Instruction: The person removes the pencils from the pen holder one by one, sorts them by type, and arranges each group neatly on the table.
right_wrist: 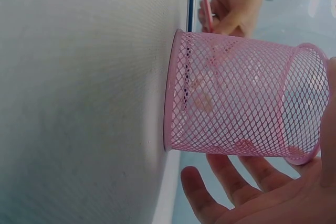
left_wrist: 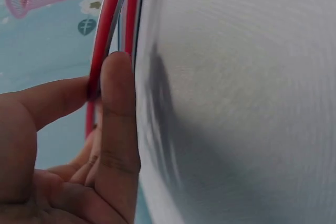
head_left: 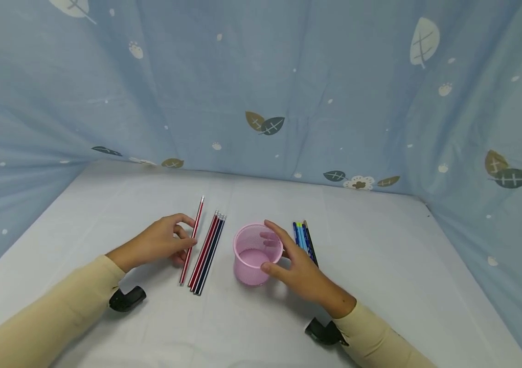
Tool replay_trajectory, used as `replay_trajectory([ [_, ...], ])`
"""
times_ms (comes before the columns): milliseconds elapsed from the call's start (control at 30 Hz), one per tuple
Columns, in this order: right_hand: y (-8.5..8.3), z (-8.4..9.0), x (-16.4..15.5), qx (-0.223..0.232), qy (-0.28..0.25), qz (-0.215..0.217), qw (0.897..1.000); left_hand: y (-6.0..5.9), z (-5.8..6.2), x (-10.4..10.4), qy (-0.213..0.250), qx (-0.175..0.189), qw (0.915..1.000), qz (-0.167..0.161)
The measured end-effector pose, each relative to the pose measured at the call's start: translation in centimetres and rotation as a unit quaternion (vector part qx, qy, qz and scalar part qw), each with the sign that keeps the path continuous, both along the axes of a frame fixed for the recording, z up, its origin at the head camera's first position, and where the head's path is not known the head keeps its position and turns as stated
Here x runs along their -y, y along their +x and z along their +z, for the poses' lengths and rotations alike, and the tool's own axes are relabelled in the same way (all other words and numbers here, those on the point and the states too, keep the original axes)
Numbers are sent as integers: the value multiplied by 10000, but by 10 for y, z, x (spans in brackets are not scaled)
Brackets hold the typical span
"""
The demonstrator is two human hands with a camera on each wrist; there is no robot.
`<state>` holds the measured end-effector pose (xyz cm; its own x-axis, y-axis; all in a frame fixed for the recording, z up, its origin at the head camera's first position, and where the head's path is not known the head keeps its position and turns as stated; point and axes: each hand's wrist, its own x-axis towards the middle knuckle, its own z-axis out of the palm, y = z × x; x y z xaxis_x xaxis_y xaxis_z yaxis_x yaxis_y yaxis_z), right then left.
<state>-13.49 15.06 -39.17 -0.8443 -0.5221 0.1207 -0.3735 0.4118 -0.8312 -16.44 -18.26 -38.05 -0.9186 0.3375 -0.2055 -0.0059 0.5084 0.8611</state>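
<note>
- The left hand (head_left: 161, 243) pinches one red pencil (head_left: 192, 240) between the thumb and a finger.
- In the left wrist view, the red pencil (left_wrist: 107, 30) is pressed between the thumb and a fingertip (left_wrist: 116, 77).
- This red pencil lies on the white table (head_left: 380, 266), left of the middle, with one end pointing to the far side.
- Just to the right of it lies a small bunch of red and dark pencils (head_left: 207, 253). They lie side by side and touch each other.
- The bunch is near the held pencil but a little apart from it.
- A pink mesh cup (head_left: 256, 254) stands upright on the table, right of the bunch.
- The right hand (head_left: 299, 268) is around the cup. The thumb is on the near side and the fingers curl over the far right rim.
- In the right wrist view, the pink mesh cup (right_wrist: 241, 100) sits on the table with the right hand's fingers (right_wrist: 231, 182) spread along its side.
- The cup looks empty inside.
- More pencils, blue and dark ones (head_left: 304, 240), lie just right of the cup, partly hidden by the right hand.
- A blue cloth with leaves (head_left: 261, 76) hangs at the far side and on both sides of the table.
- Both arms wear cream sleeves (head_left: 49, 312).
</note>
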Motion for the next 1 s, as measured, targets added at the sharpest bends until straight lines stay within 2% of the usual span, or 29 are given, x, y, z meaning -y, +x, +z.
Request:
replay_trajectory([
  [200, 1, -1, 0, -1, -24, -72, 10000, -1, -6, -4, -524, 63, 9986, -17],
  [400, 2, 0, -1, 23, -80, -6, 10000, 2, -1, -12, -933, -63, 9956, -38],
  [633, 4, 0, -2, 110, -156, 12, 9998, 0, 4, -19, -1051, -82, 9942, -188],
  [867, 3, -1, -1, 115, -198, 36, 9997, 1, 2, -21, -1060, -72, 9942, -147],
  [933, 3, 1, -2, 82, -174, 99, 9998, 1, 4, -20, -1134, -214, 9932, -153],
  [1000, 1, 6, -6, 0, -176, 229, 9996, 1, 7, -16, -1351, -585, 9891, -88],
])
